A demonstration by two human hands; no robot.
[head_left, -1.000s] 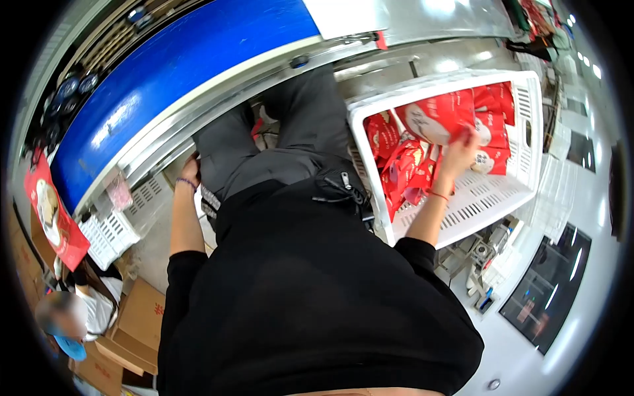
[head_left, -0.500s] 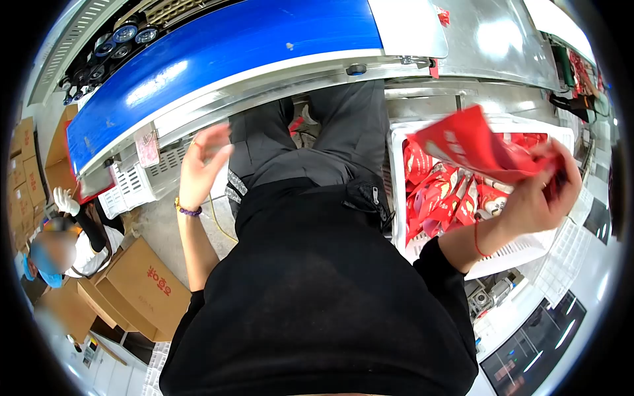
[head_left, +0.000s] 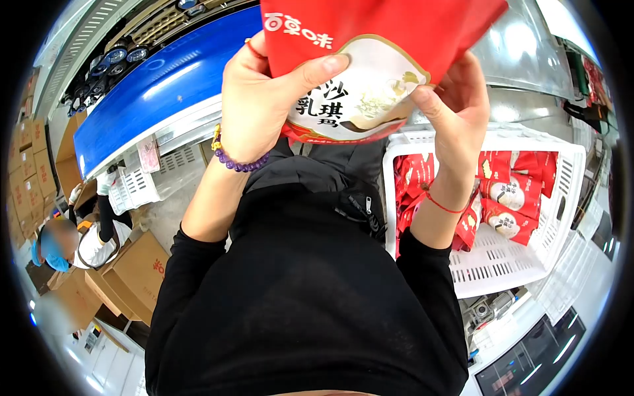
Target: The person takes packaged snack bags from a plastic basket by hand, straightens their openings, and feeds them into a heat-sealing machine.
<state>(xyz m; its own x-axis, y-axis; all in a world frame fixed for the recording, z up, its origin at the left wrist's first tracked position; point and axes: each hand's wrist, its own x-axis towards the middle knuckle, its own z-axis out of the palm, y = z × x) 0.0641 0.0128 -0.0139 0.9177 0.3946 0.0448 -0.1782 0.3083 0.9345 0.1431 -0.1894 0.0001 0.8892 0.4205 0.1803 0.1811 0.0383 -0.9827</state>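
Left hand (head_left: 261, 99) grasps the left side of the red bag (head_left: 370, 66), thumb across the printed front; right hand (head_left: 459, 109) grasps the right side, thumb also on the front; the bag is raised at far centre, print facing the person; the blue bench (head_left: 168, 89) lies left; the white crate (head_left: 495, 280), right, holds more red packs (head_left: 512, 195).

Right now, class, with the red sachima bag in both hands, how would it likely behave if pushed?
Probably floppy: the red sachima bag has a bowed lower edge. Perhaps light: the left hand and right hand grip its sides, without visible support beneath. Possibly slippery: its printed surface looks smooth.
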